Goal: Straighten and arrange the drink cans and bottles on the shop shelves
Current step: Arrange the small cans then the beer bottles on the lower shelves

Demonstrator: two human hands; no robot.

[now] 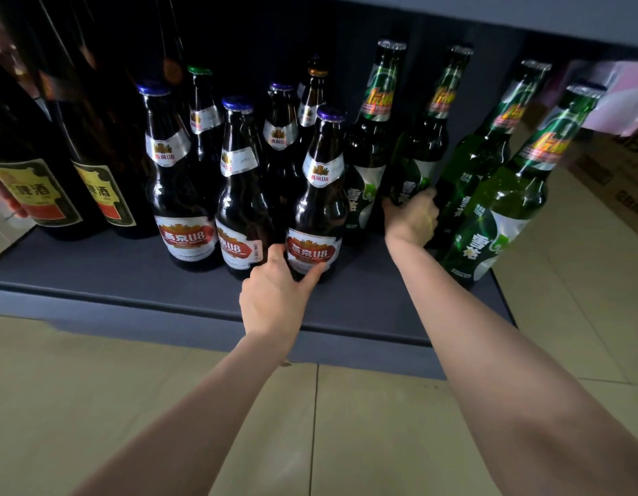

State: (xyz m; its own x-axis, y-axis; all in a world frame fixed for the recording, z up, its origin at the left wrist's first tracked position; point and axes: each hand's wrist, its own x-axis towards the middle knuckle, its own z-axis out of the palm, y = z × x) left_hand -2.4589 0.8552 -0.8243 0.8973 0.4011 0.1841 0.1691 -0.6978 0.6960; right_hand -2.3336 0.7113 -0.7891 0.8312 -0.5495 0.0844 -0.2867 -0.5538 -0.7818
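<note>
On the low grey shelf [106,277] stand several brown beer bottles with red-and-white labels and blue caps. My left hand [274,295] grips the base of the front right brown bottle [319,195], thumb on one side and fingers on the other. To its right stand several green beer bottles. My right hand [412,216] holds the lower body of the second green bottle [423,137], which stands further back. The nearest green bottle [507,198] is at the shelf's right front corner.
Two large dark bottles with yellow labels [34,195] stand at the shelf's left. The upper shelf's underside [525,16] hangs close above the bottle caps. Cardboard boxes [618,180] sit on the tiled floor at the right. Bare shelf surface lies in front of the left bottles.
</note>
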